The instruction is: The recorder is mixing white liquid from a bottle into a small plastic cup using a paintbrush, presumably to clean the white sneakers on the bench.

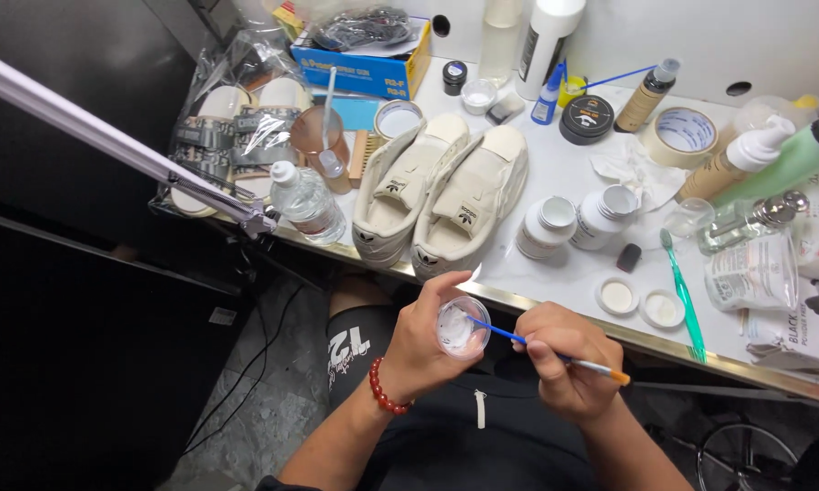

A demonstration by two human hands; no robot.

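Left hand (418,350), bead bracelet on wrist, grip wrapped around small clear cup (462,325) of white paint, held over lap below tabletop (564,273) edge. Right hand (564,364) pinches blue-handled brush (537,345), tip in cup. Looks like loading stage; cream sneakers (441,195) farther up lie untouched, painting not begun. Open white jars (577,218) beside them.

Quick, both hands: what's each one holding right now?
Left hand: closed around a small clear cup.
Right hand: closed on a blue brush, tip in the cup.
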